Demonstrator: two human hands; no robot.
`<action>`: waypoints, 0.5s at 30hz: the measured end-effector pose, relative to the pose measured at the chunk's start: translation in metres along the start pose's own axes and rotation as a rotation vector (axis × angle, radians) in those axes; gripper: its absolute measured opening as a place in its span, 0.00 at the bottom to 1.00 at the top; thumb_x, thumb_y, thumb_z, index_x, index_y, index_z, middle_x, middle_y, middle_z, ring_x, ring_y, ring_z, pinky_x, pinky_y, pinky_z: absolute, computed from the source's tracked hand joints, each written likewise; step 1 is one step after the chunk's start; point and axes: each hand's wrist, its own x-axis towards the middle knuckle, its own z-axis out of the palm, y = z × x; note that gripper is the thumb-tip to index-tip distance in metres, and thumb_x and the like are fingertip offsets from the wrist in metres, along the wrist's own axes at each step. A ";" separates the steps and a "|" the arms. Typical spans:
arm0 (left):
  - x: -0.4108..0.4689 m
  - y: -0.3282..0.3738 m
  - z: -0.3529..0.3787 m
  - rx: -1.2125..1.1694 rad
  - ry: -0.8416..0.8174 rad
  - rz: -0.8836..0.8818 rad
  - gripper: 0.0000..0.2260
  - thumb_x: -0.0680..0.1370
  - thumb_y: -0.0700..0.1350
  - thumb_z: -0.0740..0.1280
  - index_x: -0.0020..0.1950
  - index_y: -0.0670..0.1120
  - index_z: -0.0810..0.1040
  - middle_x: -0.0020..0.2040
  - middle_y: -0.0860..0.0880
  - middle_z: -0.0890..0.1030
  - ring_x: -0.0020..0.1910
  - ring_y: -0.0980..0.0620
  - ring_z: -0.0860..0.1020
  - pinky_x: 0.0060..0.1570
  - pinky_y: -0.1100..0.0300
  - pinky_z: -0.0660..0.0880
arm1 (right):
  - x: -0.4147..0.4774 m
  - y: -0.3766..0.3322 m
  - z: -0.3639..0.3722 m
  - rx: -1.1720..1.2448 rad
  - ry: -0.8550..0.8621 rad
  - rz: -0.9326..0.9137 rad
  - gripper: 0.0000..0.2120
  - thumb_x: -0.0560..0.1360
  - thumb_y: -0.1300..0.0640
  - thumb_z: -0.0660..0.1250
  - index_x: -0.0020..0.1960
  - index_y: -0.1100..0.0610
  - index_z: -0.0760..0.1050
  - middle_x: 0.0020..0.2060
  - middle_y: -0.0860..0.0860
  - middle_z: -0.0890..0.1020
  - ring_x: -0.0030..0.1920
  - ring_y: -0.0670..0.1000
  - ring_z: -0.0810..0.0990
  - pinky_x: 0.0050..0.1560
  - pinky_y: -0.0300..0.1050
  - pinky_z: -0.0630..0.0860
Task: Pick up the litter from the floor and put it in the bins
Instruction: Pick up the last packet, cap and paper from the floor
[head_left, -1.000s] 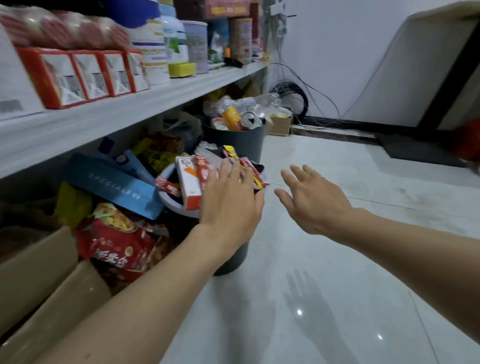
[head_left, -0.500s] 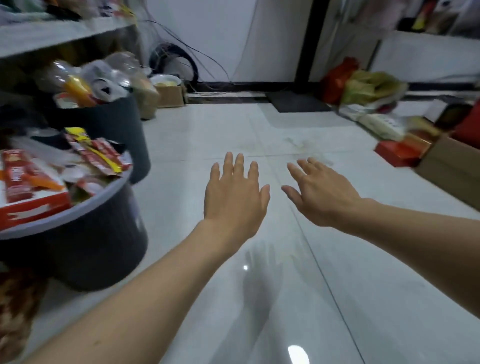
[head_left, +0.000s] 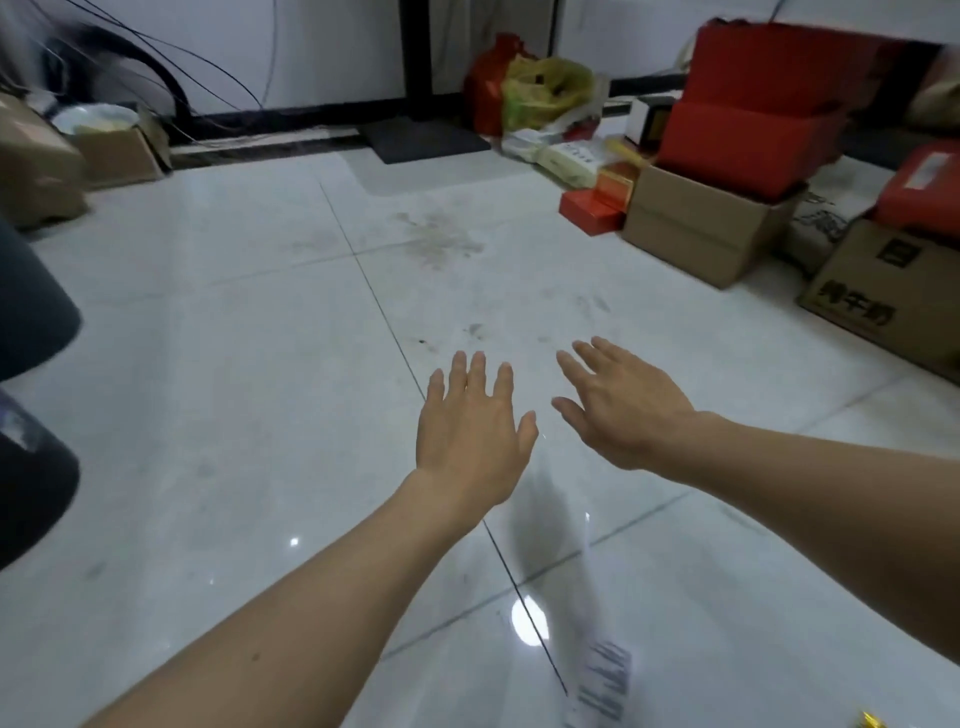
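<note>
Both hands are empty: the left hand (head_left: 470, 431) and the right hand (head_left: 623, 410) hang over the shiny white tiled floor (head_left: 208, 364) with fingers straight and spread, so the person seems to be looking for more litter. The nearest bit is a thin white paper slip (head_left: 602, 680), flat on the floor at the bottom of the frame; fingertips must lift its edge, then carry it to the dark grey round bins (head_left: 31, 312) at the left edge. The bins are cut off, the slip's print is blurry, and a small gold thing (head_left: 872, 721) in the bottom right corner barely shows

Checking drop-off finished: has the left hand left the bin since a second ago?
Yes, the left hand moved off the near bin, rightward over the floor.
</note>
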 end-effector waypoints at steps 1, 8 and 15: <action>-0.004 0.011 0.005 0.000 -0.014 0.011 0.29 0.82 0.59 0.46 0.79 0.47 0.49 0.79 0.42 0.50 0.78 0.44 0.46 0.76 0.48 0.46 | -0.009 0.008 0.009 0.005 -0.012 -0.003 0.30 0.83 0.43 0.46 0.79 0.57 0.47 0.78 0.54 0.52 0.78 0.54 0.48 0.75 0.47 0.49; -0.037 0.072 0.048 -0.016 -0.096 0.011 0.30 0.82 0.60 0.47 0.79 0.46 0.50 0.79 0.42 0.51 0.78 0.43 0.47 0.76 0.47 0.49 | -0.058 0.045 0.059 0.011 -0.086 -0.058 0.29 0.83 0.45 0.47 0.78 0.59 0.47 0.77 0.56 0.54 0.77 0.56 0.50 0.74 0.47 0.51; -0.072 0.092 0.106 -0.133 -0.237 -0.039 0.28 0.81 0.57 0.55 0.78 0.47 0.53 0.76 0.44 0.60 0.75 0.45 0.56 0.70 0.53 0.60 | -0.079 0.071 0.098 0.067 -0.171 -0.067 0.28 0.83 0.46 0.48 0.78 0.59 0.49 0.76 0.56 0.58 0.76 0.56 0.53 0.73 0.47 0.54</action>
